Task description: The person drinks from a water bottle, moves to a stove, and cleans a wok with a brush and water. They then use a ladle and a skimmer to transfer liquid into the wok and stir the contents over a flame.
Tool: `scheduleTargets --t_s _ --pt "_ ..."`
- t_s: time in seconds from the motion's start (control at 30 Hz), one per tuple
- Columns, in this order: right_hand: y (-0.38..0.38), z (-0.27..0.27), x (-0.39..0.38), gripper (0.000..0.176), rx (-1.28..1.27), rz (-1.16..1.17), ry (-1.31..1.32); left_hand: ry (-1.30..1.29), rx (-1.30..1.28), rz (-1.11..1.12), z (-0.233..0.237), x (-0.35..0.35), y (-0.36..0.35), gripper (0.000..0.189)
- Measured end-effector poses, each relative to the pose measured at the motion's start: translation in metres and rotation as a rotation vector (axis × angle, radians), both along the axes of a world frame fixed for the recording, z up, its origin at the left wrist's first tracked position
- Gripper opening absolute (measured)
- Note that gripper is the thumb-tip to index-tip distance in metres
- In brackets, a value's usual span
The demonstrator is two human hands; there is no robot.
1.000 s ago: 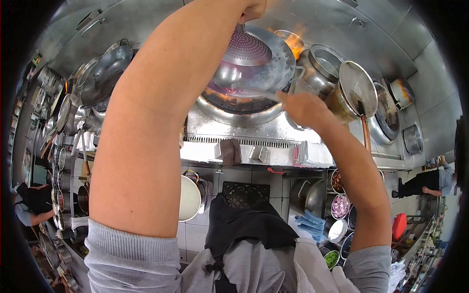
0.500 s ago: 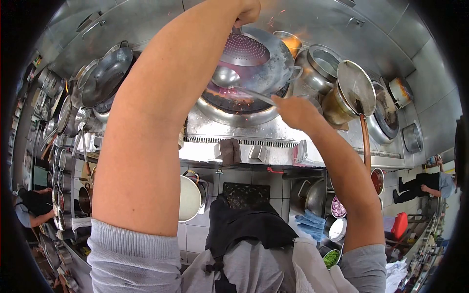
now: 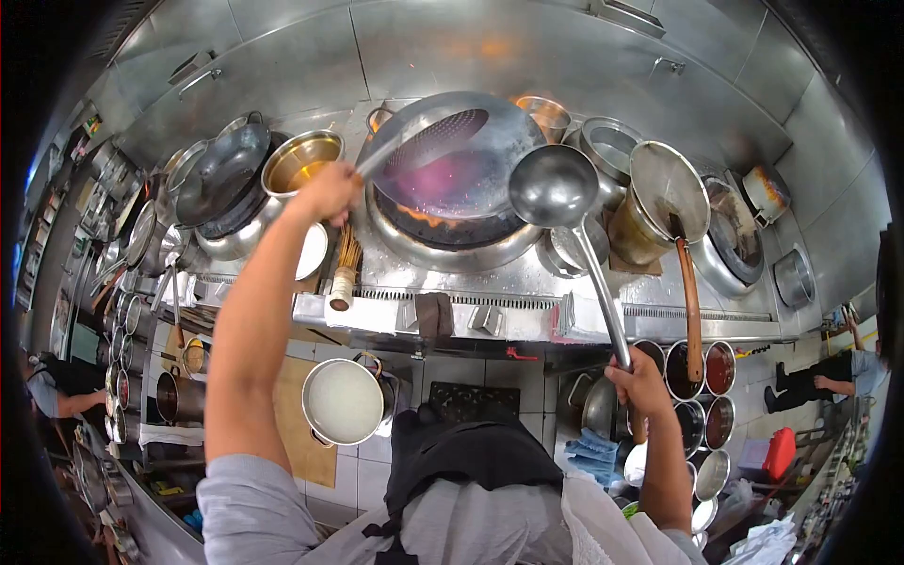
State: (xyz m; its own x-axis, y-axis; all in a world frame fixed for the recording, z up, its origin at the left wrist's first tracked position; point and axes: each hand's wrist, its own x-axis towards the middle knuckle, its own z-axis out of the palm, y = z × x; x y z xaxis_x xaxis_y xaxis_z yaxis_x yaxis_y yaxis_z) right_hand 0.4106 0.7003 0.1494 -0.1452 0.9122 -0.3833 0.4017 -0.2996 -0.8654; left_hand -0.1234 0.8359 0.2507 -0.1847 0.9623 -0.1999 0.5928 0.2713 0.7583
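Observation:
My left hand (image 3: 334, 191), closed around its handle, holds a perforated skimmer (image 3: 438, 141) tilted above the wok. Beneath it, the large dark wok (image 3: 513, 127) stands over a burner, with orange flame along its near edge. A steel ladle (image 3: 554, 186) is gripped near the end of its long handle by my right hand (image 3: 642, 384). Its bowl hangs just right of the wok. Close below my left hand are a bamboo brush (image 3: 344, 273) and a white bowl (image 3: 312, 252). Behind that hand sits a metal pot with yellowish liquid (image 3: 303, 160).
A strainer (image 3: 670, 188) with a wooden handle rests on a pot at right. Several woks (image 3: 226, 174) are stacked at left. Below stand a pot of pale liquid (image 3: 343, 403) and several sauce containers (image 3: 720, 367). Other people (image 3: 843, 363) are at the far sides.
My left hand has drawn back from beyond the wok to its left side with the skimmer. The ladle has left the wok's near edge and moved right, as my right hand came lower.

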Motion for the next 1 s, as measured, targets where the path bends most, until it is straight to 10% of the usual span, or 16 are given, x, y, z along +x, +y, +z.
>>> scheduleTargets --t_s 0.1,0.23,0.6,1.0 --pt "0.022 0.002 -0.010 0.014 0.152 -0.177 0.049 -0.355 0.154 0.210 -0.036 0.018 -0.051 0.067" --pt "0.059 0.051 -0.053 0.027 0.404 -0.299 0.480 -0.680 0.379 0.451 -0.062 0.071 -0.127 0.078" --pt "0.086 -0.019 -0.019 0.041 0.096 -0.045 0.118 -0.921 0.453 0.699 -0.080 0.111 -0.288 0.063" --pt "0.002 0.022 0.032 0.056 0.080 0.015 0.126 -0.868 0.463 0.718 -0.095 0.125 -0.277 0.059"
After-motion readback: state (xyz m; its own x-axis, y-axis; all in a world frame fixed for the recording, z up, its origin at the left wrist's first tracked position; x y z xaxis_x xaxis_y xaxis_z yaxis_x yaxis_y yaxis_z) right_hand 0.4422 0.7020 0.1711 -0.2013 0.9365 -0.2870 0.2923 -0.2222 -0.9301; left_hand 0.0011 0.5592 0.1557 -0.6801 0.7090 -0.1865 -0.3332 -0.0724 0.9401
